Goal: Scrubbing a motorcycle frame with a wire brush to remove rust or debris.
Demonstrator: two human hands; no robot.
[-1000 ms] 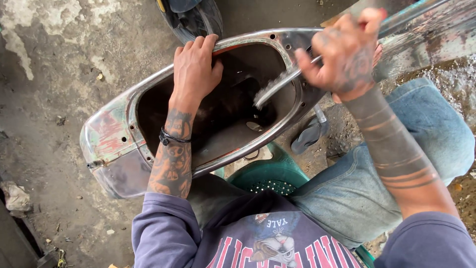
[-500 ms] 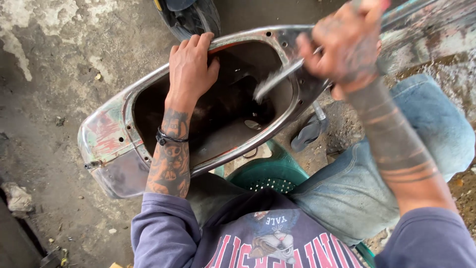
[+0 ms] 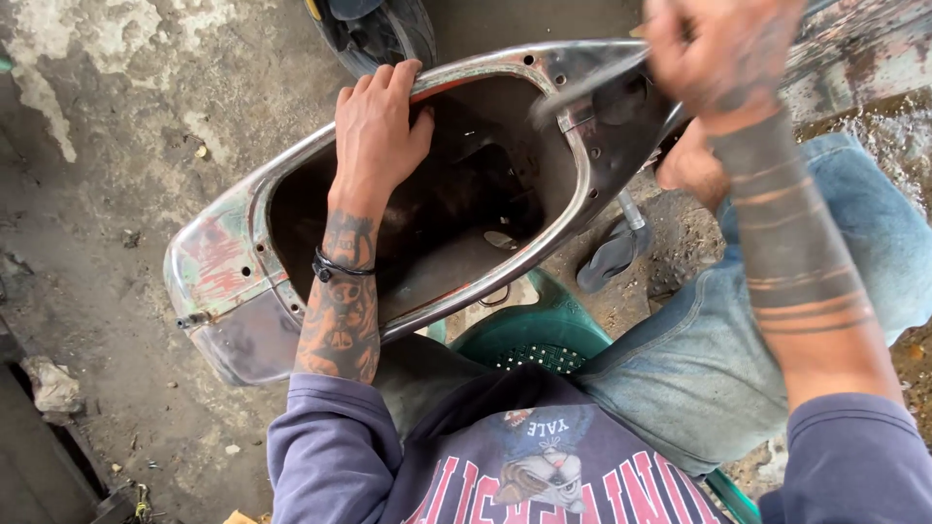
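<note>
The right hand (image 3: 723, 53) has risen toward the top edge of the view and blurs, its fingers closed round a thin grey metal tool (image 3: 582, 87) whose tip now sits at the far rim rather than deeper inside. That reads as a fresh stroke along the rim. The worn, hollow grey metal scooter body shell (image 3: 228, 281) rests across the lap above a green plastic stool (image 3: 529, 335). The left hand (image 3: 379, 126) stays put, fingers curled over the rim, bracing it.
</note>
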